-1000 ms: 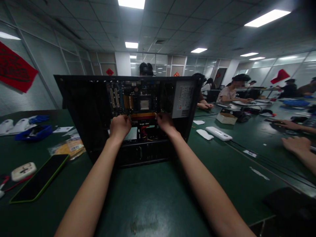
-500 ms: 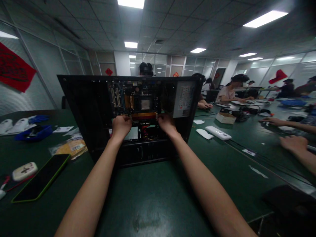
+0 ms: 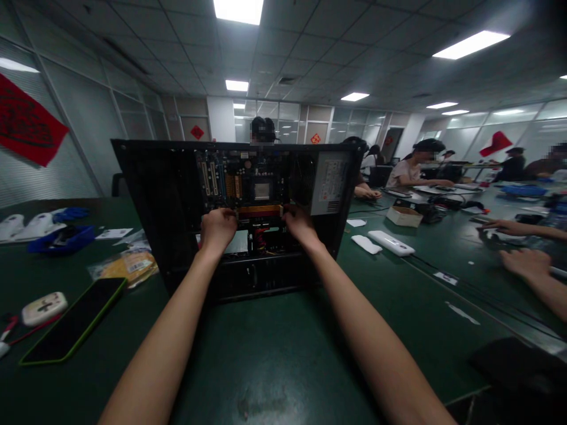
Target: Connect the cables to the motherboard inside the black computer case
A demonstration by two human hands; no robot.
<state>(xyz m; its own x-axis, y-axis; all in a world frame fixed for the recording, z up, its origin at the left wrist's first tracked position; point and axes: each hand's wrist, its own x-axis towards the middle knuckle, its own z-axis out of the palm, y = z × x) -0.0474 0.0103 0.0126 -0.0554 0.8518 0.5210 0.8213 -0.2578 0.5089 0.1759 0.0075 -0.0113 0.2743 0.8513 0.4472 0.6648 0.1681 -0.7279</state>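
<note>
An open black computer case (image 3: 146,195) stands on the table before me, its inside facing me. Within it sit a motherboard (image 3: 241,168) with a bare processor socket (image 3: 261,190) and a silver power supply (image 3: 328,183) at upper right. Below the socket run orange and yellow memory slots (image 3: 260,212). My left hand (image 3: 218,229) is closed at the left end of these slots, fingertips bunched. At their right end, my right hand (image 3: 300,225) is closed too, its fingertips partly in shadow. Whatever the fingers grip is hidden. Red cables (image 3: 260,237) show between the hands.
Left of the case lie a phone (image 3: 75,321), a yellow packet (image 3: 128,267), a white case (image 3: 44,309) and a blue tray (image 3: 61,238). To the right are a white power strip (image 3: 391,242) and an open box (image 3: 404,216). A co-worker's hand (image 3: 527,262) rests at far right.
My view has tilted slightly, so the case's top edge sits a little lower in the picture. Both hands stay at the ends of the memory slots. A co-worker's far hand at right has shifted slightly.
</note>
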